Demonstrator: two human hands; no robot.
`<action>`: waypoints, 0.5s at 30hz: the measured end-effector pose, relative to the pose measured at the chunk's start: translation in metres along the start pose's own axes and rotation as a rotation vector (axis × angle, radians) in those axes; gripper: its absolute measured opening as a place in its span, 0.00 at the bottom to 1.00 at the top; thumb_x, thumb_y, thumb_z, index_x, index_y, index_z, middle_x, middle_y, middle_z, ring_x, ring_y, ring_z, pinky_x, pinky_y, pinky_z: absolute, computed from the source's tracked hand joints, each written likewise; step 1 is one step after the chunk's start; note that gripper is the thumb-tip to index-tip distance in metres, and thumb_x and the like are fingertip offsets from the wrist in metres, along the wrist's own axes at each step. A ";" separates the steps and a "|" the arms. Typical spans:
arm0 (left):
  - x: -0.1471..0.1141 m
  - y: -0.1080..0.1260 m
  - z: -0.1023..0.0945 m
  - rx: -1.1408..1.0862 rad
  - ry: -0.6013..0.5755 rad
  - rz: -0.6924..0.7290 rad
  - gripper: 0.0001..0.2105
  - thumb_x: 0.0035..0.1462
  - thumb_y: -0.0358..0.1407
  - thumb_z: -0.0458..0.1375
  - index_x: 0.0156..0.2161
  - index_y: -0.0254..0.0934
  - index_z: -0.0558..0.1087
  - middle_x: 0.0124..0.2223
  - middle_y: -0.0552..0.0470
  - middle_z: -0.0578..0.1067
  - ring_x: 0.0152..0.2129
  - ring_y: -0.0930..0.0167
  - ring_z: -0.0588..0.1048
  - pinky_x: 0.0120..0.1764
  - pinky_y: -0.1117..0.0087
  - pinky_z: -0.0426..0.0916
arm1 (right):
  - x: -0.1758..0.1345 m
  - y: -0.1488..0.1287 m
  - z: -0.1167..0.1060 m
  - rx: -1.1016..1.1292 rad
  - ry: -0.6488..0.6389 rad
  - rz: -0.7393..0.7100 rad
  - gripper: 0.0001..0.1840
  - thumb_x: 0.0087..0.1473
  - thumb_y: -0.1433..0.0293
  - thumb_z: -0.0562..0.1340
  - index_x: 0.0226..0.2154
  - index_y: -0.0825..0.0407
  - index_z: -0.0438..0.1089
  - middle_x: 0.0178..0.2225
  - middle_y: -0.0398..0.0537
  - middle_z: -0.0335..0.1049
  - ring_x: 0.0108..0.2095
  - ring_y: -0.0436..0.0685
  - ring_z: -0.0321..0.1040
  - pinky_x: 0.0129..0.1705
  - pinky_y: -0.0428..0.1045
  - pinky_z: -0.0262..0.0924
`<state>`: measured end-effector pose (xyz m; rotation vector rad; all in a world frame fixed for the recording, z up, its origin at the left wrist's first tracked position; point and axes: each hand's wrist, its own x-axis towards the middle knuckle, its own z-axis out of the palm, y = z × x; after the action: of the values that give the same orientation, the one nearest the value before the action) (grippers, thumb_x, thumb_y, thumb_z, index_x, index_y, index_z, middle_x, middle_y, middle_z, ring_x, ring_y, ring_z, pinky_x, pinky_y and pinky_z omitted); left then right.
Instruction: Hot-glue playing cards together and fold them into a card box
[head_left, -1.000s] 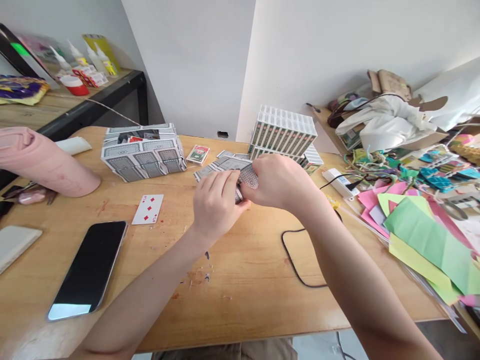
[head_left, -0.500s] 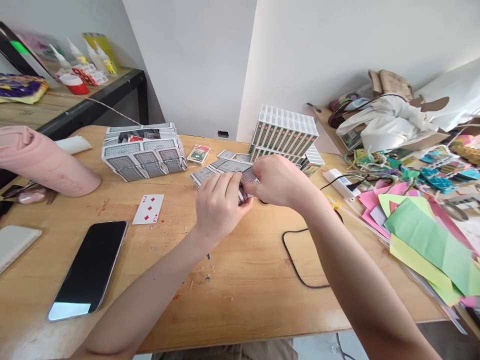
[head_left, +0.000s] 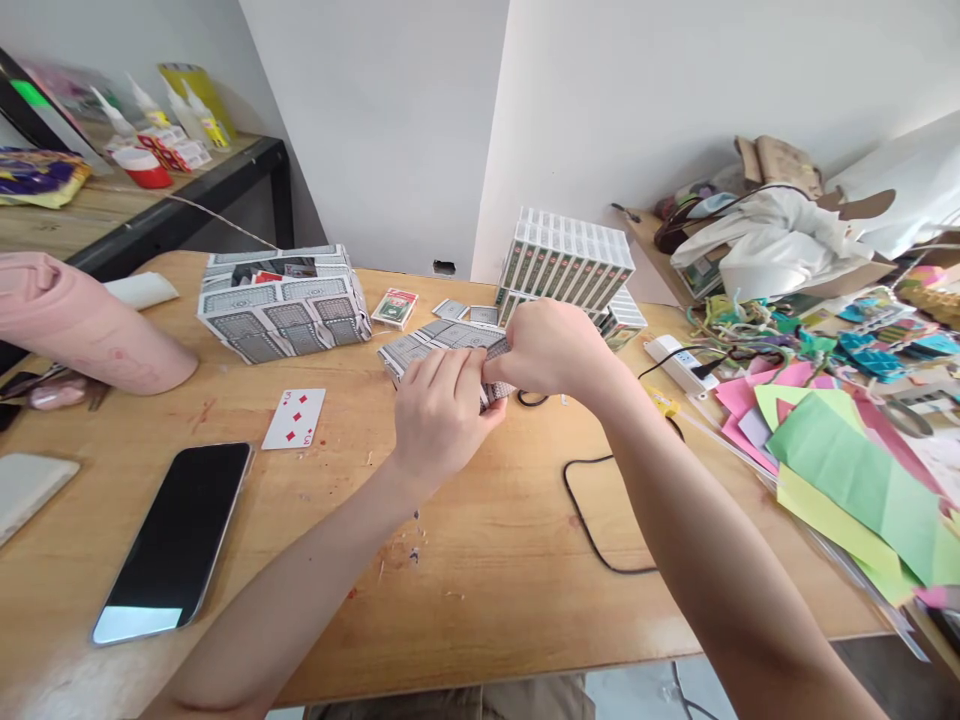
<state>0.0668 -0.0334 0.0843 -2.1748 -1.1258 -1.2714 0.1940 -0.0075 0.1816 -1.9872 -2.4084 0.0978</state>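
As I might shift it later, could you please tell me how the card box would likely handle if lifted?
The card box would probably feel light, its sides seemingly made of playing cards. Squeezed, it might flex around its open top. Its long, low shape probably resists tipping.

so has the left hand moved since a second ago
Yes, slightly: the left hand has shifted rightward and down in view, judged against the white playing card with red diamonds.
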 end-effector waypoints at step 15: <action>0.003 -0.014 -0.002 0.006 0.031 -0.064 0.14 0.50 0.32 0.59 0.43 0.32 0.71 0.36 0.44 0.77 0.34 0.62 0.75 0.36 0.62 0.69 | -0.027 -0.007 0.023 0.181 0.309 0.053 0.10 0.44 0.64 0.60 0.24 0.50 0.58 0.27 0.46 0.63 0.26 0.53 0.58 0.27 0.49 0.50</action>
<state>0.0550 -0.0247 0.0874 -2.1224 -1.1943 -1.3226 0.1913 -0.0357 0.1600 -1.8335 -2.0796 0.0083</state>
